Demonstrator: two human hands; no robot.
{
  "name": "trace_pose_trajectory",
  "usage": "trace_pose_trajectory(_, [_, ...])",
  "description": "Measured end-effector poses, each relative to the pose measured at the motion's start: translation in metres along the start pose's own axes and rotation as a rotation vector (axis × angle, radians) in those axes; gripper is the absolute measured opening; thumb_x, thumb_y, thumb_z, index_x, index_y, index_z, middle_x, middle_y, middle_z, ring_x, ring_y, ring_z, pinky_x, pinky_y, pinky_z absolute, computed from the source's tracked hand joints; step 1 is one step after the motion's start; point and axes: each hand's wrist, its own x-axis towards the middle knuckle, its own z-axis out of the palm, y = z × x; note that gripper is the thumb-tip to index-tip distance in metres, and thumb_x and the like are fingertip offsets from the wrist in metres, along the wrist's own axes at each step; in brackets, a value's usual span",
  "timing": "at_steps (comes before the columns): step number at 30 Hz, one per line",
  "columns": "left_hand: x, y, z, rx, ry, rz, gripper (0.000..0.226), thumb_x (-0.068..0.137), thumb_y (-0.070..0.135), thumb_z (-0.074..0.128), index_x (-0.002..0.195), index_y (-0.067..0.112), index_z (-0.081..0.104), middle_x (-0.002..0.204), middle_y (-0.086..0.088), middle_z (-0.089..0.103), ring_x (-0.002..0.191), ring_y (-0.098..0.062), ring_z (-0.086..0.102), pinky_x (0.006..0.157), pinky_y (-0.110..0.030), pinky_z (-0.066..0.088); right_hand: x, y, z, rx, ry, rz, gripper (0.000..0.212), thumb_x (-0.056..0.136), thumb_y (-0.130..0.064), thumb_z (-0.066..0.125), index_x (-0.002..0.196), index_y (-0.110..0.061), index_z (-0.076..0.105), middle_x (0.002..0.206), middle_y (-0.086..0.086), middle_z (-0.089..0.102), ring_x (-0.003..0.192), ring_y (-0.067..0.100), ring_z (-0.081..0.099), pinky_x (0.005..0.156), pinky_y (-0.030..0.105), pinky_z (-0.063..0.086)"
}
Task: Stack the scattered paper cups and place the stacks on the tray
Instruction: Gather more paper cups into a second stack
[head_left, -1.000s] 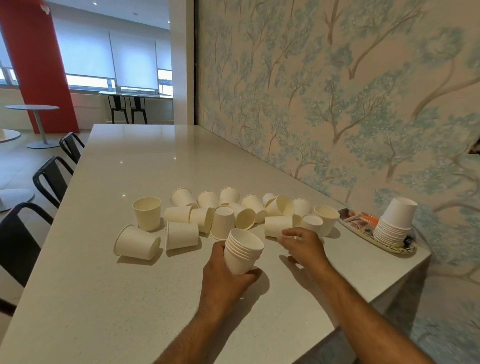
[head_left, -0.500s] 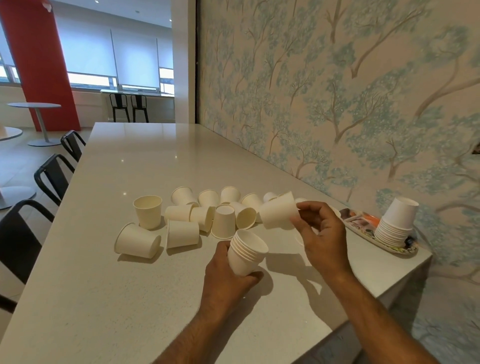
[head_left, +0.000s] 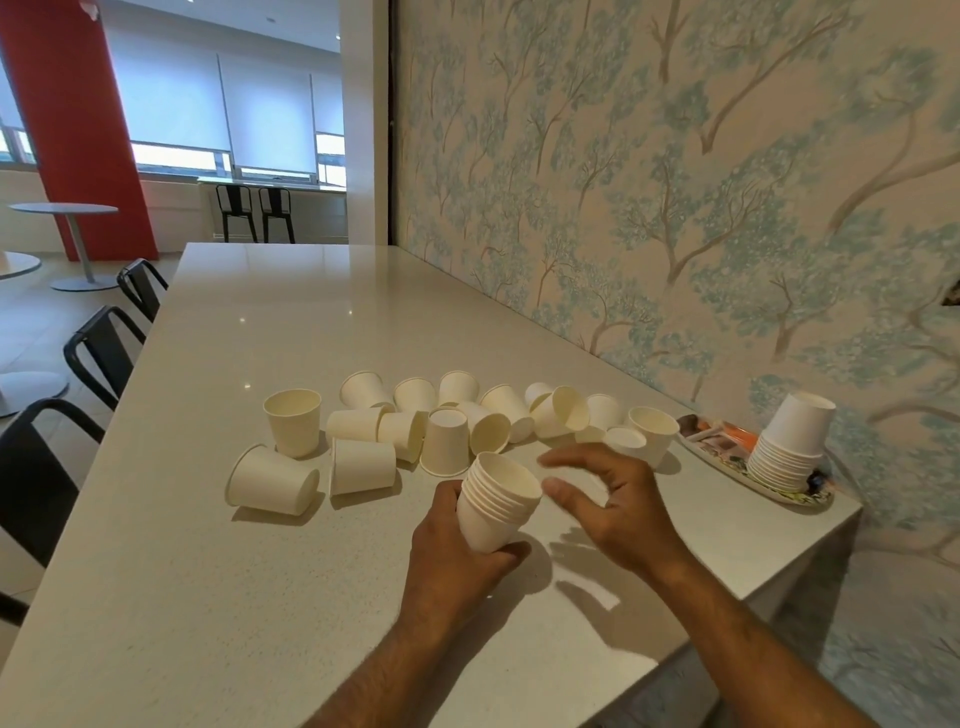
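A red column (head_left: 78, 130) and blinded windows (head_left: 223, 104) stand at far left, with black chairs (head_left: 98, 353) along the edge of a long pale speckled counter (head_left: 260, 597). Scattered white paper cups (head_left: 363, 421) lie mid-counter, some upright, most tipped. The left hand (head_left: 457, 561) grips a nested cup stack (head_left: 496, 501), tilted mouth up. The right hand (head_left: 608, 499) hovers just beside its rim, fingers loosely spread and empty. A patterned tray (head_left: 727, 462) at the counter's right end carries an inverted cup stack (head_left: 789, 441) beside tree-print wallpaper (head_left: 675, 182). No legible writing shows.
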Motion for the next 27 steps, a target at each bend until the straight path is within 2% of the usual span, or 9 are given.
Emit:
trace_pose_trajectory(2, [0.0, 0.001, 0.0, -0.005, -0.012, -0.017, 0.074, 0.059, 0.037, 0.092, 0.115, 0.04, 0.044, 0.099, 0.022, 0.059, 0.086, 0.006, 0.061, 0.057, -0.006, 0.046, 0.011, 0.02, -0.009, -0.214, 0.187, 0.004, 0.023, 0.081, -0.019, 0.079, 0.103, -0.022, 0.073, 0.107, -0.009, 0.071, 0.104, 0.006, 0.06, 0.092, 0.038, 0.051])
trace_pose_trajectory(3, [0.0, 0.0, 0.0, -0.008, -0.017, -0.021, 0.075, 0.06, 0.037, 0.092, 0.117, 0.039, 0.044, 0.101, 0.021, 0.059, 0.088, 0.004, 0.061, 0.057, -0.006, 0.045, 0.017, 0.033, -0.014, -0.355, 0.212, 0.033, 0.029, 0.082, -0.02, 0.078, 0.11, -0.02, 0.071, 0.114, -0.004, 0.068, 0.109, 0.013, 0.056, 0.094, 0.043, 0.049])
trace_pose_trajectory(6, [0.0, 0.0, 0.0, -0.013, -0.024, -0.023, 0.075, 0.061, 0.037, 0.091, 0.119, 0.036, 0.045, 0.104, 0.019, 0.059, 0.091, -0.001, 0.061, 0.061, -0.009, 0.047, 0.031, 0.068, -0.029, -0.774, -0.008, 0.246, 0.059, 0.087, -0.041, 0.067, 0.14, -0.022, 0.048, 0.146, 0.006, 0.046, 0.132, 0.028, 0.037, 0.104, 0.051, 0.04])
trace_pose_trajectory(9, [0.0, 0.0, 0.001, -0.01, -0.032, -0.013, 0.074, 0.061, 0.037, 0.091, 0.118, 0.037, 0.044, 0.103, 0.02, 0.059, 0.091, 0.001, 0.061, 0.061, -0.009, 0.048, 0.03, 0.094, -0.032, -1.041, -0.141, 0.289, 0.071, 0.087, -0.058, 0.055, 0.147, -0.029, 0.031, 0.153, 0.006, 0.035, 0.134, 0.03, 0.031, 0.103, 0.05, 0.036])
trace_pose_trajectory(14, [0.001, -0.001, 0.0, -0.011, -0.032, -0.016, 0.075, 0.061, 0.037, 0.092, 0.12, 0.035, 0.045, 0.106, 0.019, 0.059, 0.092, -0.001, 0.061, 0.066, -0.011, 0.05, 0.031, 0.1, -0.026, -0.989, -0.1, 0.26, 0.067, 0.083, -0.062, 0.058, 0.14, -0.033, 0.04, 0.146, 0.003, 0.042, 0.131, 0.029, 0.033, 0.101, 0.052, 0.038])
trace_pose_trajectory(18, [0.002, -0.001, 0.0, -0.008, -0.037, -0.016, 0.075, 0.061, 0.038, 0.092, 0.12, 0.036, 0.044, 0.104, 0.021, 0.058, 0.092, 0.001, 0.06, 0.066, -0.009, 0.047, 0.028, 0.089, -0.013, -0.673, -0.017, 0.183, 0.041, 0.078, -0.04, 0.079, 0.115, -0.03, 0.063, 0.147, 0.005, 0.034, 0.132, 0.03, 0.038, 0.102, 0.045, 0.043])
trace_pose_trajectory(20, [0.002, 0.0, 0.0, -0.002, -0.041, -0.014, 0.077, 0.061, 0.038, 0.092, 0.12, 0.037, 0.042, 0.104, 0.023, 0.056, 0.093, 0.002, 0.059, 0.067, -0.008, 0.045, 0.023, 0.086, -0.006, -0.709, -0.008, 0.018, 0.034, 0.073, -0.03, 0.084, 0.101, -0.029, 0.064, 0.13, -0.003, 0.043, 0.118, 0.031, 0.051, 0.091, 0.045, 0.052])
trace_pose_trajectory(23, [0.001, 0.0, 0.001, -0.003, -0.041, -0.017, 0.077, 0.062, 0.037, 0.092, 0.12, 0.037, 0.042, 0.105, 0.022, 0.056, 0.094, 0.001, 0.059, 0.067, -0.009, 0.044, 0.021, 0.081, -0.001, -0.763, 0.022, 0.016, 0.043, 0.073, -0.031, 0.08, 0.104, -0.03, 0.052, 0.115, -0.007, 0.055, 0.102, 0.024, 0.054, 0.082, 0.041, 0.049])
trace_pose_trajectory(27, [0.0, 0.001, 0.0, -0.003, -0.034, -0.013, 0.076, 0.061, 0.036, 0.092, 0.12, 0.036, 0.044, 0.106, 0.019, 0.058, 0.094, -0.001, 0.06, 0.069, -0.011, 0.047, 0.019, 0.076, 0.004, -0.774, 0.044, 0.032, 0.065, 0.069, -0.035, 0.082, 0.119, -0.03, 0.042, 0.115, -0.004, 0.058, 0.105, 0.021, 0.051, 0.091, 0.045, 0.042])
